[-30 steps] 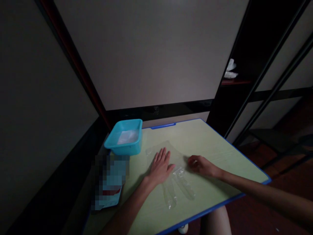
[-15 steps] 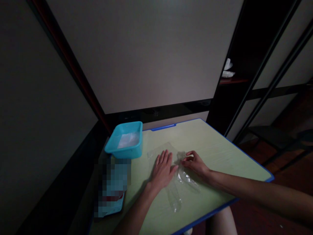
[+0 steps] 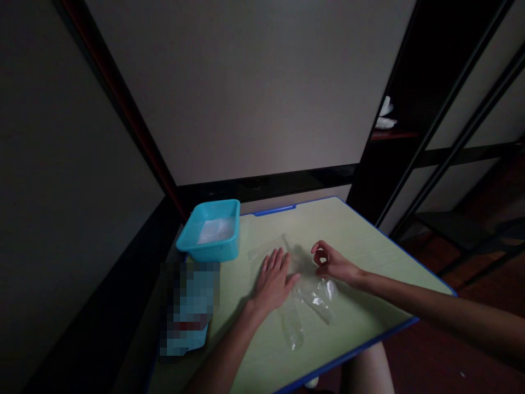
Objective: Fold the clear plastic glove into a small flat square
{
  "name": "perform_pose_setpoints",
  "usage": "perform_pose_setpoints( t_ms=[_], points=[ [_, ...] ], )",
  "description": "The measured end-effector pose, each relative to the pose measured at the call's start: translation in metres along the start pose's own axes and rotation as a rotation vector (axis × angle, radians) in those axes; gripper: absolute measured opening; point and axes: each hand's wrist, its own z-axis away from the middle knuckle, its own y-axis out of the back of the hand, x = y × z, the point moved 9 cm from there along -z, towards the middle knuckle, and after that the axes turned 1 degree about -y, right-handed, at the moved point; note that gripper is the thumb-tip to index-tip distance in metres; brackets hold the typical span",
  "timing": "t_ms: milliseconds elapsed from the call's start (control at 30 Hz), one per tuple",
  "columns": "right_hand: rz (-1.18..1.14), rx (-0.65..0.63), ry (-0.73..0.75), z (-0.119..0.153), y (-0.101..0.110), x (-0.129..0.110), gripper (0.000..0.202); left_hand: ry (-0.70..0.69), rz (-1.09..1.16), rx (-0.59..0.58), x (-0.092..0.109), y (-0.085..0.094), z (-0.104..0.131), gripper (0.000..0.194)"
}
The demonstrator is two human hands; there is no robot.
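A clear plastic bag [image 3: 292, 323] with two handle-like strips lies on the pale green table [image 3: 361, 241]. My left hand [image 3: 274, 280] rests flat on the bag's left part, fingers stretched out and thumb apart. To its right, my right hand [image 3: 331, 262] is raised a little over the bag's right side. Its thumb and fingers curl into a ring, with the tips near each other at the plastic; whether they pinch the film is too small to tell.
At the table's back left stands a turquoise basket [image 3: 227, 249] with white sheets [image 3: 215, 230] inside. A pixelated light blue item [image 3: 194, 301] lies in front of it. Blue edging runs round the table; a dark chair [image 3: 447, 230] stands at the right.
My right hand has moved slightly to the right and up, and the right part of the bag looks more spread out. My left hand stays flat on the plastic.
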Motion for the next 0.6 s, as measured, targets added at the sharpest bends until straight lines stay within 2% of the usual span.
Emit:
perform_pose_setpoints(
  t_ms=[100, 167, 200, 267, 367, 467, 600],
  points=[
    [0.121, -0.187, -0.089, 0.014, 0.006, 0.003, 0.040, -0.007, 0.006, -0.016, 0.001, 0.000, 0.001, 0.056],
    [0.292, -0.307, -0.150, 0.021, 0.014, 0.010, 0.043, -0.013, 0.013, -0.036, -0.001, 0.000, 0.002, 0.058],
    [0.392, -0.327, -0.166, 0.023, 0.022, 0.012, 0.043, -0.021, 0.021, -0.049, -0.001, 0.001, 0.001, 0.059],
    [0.558, -0.300, -0.159, 0.019, 0.040, 0.011, 0.040, -0.035, 0.046, -0.078, -0.002, 0.003, 0.000, 0.061],
    [0.641, -0.195, -0.054, 0.005, 0.060, -0.006, 0.029, -0.054, 0.087, -0.080, 0.005, 0.013, -0.006, 0.063],
    [0.637, -0.125, 0.096, -0.013, 0.062, -0.027, 0.017, -0.164, 0.136, -0.072, 0.037, 0.017, -0.012, 0.060],
    [0.662, -0.103, 0.262, -0.033, 0.045, -0.046, 0.012, -0.331, 0.188, -0.151, 0.092, 0.000, -0.013, 0.065]
  ],
)
